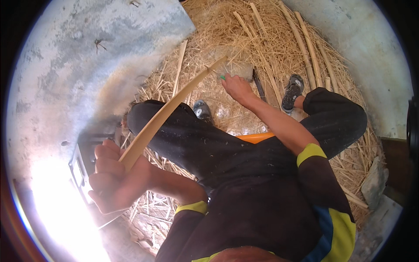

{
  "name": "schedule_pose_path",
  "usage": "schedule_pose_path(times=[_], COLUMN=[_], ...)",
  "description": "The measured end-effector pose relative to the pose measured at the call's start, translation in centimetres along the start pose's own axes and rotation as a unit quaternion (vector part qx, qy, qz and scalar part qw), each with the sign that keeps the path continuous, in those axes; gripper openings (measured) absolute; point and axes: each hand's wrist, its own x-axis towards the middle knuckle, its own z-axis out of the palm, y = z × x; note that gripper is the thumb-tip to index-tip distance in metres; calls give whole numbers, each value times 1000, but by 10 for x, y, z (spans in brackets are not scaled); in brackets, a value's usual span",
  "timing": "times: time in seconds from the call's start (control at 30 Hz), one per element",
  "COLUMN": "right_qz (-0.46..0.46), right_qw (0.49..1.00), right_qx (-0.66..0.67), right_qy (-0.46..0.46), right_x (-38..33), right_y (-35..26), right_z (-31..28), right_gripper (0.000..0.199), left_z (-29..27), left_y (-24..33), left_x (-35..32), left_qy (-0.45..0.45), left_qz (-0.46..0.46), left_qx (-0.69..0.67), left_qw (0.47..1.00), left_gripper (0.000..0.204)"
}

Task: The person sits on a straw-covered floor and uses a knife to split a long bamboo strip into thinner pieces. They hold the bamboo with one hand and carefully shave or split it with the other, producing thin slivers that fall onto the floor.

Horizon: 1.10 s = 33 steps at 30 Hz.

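Note:
A long, pale bamboo strip [166, 114] slants across the view, its wide end near me and its thin end far off to the upper right. My left hand [118, 172] is closed around the wide end, raised at the lower left. Beyond my knees, my right hand [237, 88] is closed, just below the strip's far end. A small green thing [223, 77] sticks out of its fingers; the rest is hidden in the grip, so its kind cannot be made out. Whether this hand touches the strip is not plain.
Straw-like shavings [227, 26] cover the floor. Several bamboo poles [301, 43] lie at the far right. A grey block [240, 70] and a dark, narrow blade-like piece [258, 85] are beyond my right hand. An orange seat edge [255, 138] shows between my legs. Walls [87, 56] curve around.

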Motion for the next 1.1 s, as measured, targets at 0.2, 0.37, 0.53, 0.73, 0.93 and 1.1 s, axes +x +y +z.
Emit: schedule_pose_path(times=[0.2, 0.37, 0.53, 0.73, 0.93, 1.1], right_qz=[59, 100, 82, -139, -44, -5], right_qw=[997, 995, 980, 976, 995, 997], right_qx=[10, 0, 168, 164, 75, 74], right_qy=[-43, -24, -74, -40, -42, -8], right_x=[8, 13, 2, -61, -70, -66], right_y=[-25, 2, -81, -189, -159, -142], right_z=[-24, -11, -78, -180, -157, -139], right_gripper=[38, 40, 35, 28, 25, 21], left_z=[-11, -32, -28, -32, -29, -22], left_y=[-5, -15, -22, -16, -9, -5], left_x=[2, 11, 15, 25, 10, 12], left_qy=[7, -148, -171, -335, -299, -340], left_qz=[25, 51, 15, 80, 50, 60], left_qx=[3, -63, -287, -323, -304, -328], left_qw=[1000, 986, 943, 882, 903, 879], left_gripper=[39, 26, 32, 12, 38, 36])
